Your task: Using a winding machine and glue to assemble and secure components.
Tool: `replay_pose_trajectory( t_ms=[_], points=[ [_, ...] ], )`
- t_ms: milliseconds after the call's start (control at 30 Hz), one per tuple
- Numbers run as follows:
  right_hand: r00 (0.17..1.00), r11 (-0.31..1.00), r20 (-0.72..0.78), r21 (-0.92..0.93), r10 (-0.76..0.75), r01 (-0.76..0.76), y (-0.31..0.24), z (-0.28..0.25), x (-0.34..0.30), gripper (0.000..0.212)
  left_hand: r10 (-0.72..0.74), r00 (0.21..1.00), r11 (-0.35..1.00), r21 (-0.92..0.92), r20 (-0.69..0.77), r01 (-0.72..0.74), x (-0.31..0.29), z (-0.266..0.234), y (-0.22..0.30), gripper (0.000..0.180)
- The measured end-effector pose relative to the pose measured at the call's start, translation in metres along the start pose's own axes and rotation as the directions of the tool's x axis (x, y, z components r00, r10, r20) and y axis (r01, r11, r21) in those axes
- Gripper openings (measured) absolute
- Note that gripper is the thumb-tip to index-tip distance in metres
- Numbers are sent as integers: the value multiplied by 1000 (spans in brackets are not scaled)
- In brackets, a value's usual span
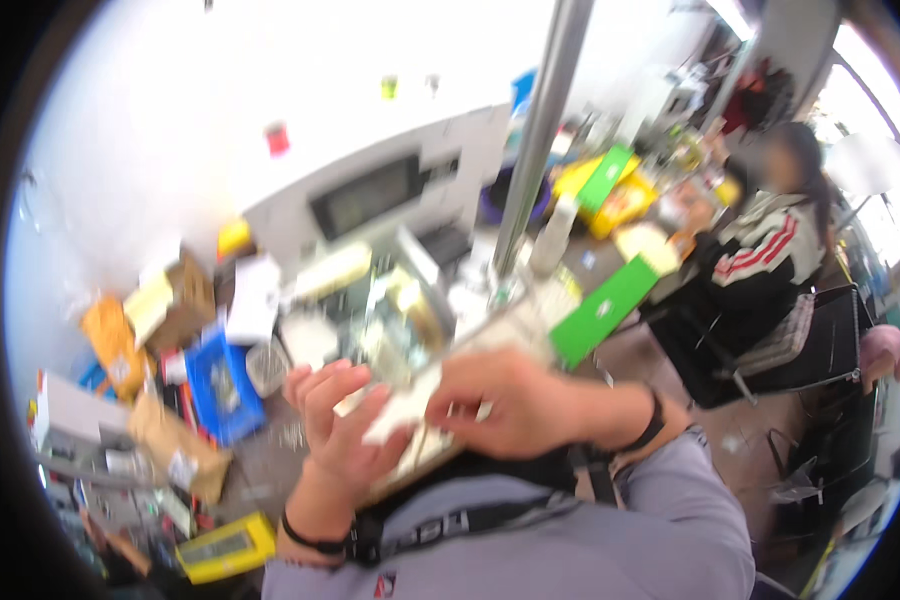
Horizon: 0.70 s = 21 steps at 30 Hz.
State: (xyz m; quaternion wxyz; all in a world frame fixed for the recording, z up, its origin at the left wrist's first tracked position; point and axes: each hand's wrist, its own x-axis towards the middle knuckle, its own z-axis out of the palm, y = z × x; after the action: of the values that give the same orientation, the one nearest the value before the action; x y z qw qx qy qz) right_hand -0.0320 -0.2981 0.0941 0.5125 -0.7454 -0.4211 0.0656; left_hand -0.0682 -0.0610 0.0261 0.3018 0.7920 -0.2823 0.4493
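Observation:
My left hand (342, 425) is raised over the near edge of the bench, its fingers spread and slightly curled. Between its thumb and fingers the pale work surface (432, 384) shows through. Close beside it on the right, my right hand (515, 400) has its thumb and fingertips pinched together, pointing toward the left hand. Whatever the pinch holds, if anything, is too small and blurred to make out. A black band circles each wrist. Just beyond the hands stands a clear-sided box or tray (405, 305) with pale and metallic parts, blurred.
A blue bin (222, 388), a brown paper bag (177, 440) and an orange envelope (116, 343) crowd the left side. A metal pole (540, 140) rises behind a green box (610, 308) and a white bottle (554, 235). At right a person (770, 245) sits on a black chair.

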Motion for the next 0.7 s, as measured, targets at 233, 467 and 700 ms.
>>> replay_pose_trajectory(
  t_ms=[233, 467, 700],
  points=[
    [792, 985, -591, -159, -152, 71, -42, -73, 38, 12, 28, 693, 718, -497, 720, 487, 8, 14, 29, 47],
    [213, 962, -942, -233, -259, 140, -50, -248, 135, 26, -136, 467, 670, -267, 874, 693, -6, 14, 32, 18],
    [360, 909, -868, -403, -343, -107, -47, -246, 143, 25, -384, 401, 576, -124, 832, 808, -28, 4, 20, 16]
  ],
)
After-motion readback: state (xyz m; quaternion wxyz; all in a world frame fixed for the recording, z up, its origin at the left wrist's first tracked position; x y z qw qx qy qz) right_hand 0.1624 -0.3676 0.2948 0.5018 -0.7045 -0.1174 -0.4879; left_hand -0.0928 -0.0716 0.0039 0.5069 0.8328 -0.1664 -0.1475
